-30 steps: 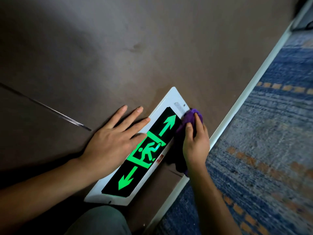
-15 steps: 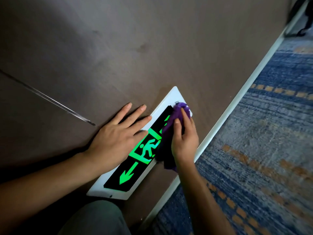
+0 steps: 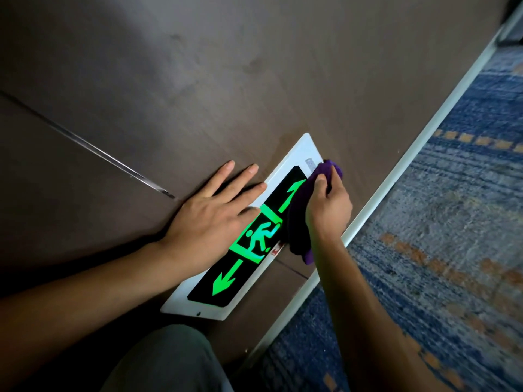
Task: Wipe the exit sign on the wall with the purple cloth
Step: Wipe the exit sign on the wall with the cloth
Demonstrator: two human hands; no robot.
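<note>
The exit sign (image 3: 226,281) is a white-framed black panel low on the brown wall, lit with green arrows and a running figure. My left hand (image 3: 209,219) lies flat with straight fingers, partly on the wall and partly on the sign's upper edge. My right hand (image 3: 328,206) grips the bunched purple cloth (image 3: 300,236) and presses it on the sign's far end, over part of the upper green arrow. The cloth hangs down below my palm.
A white skirting strip (image 3: 396,171) runs along the foot of the brown wall (image 3: 198,80). Blue and orange patterned carpet (image 3: 438,250) lies to the right. A thin metal seam (image 3: 85,145) crosses the wall. My grey-clad knee (image 3: 164,363) is at the bottom.
My right hand slid the cloth inward over the upper arrow, then back out toward the sign's far end. The left hand stayed flat in place.
</note>
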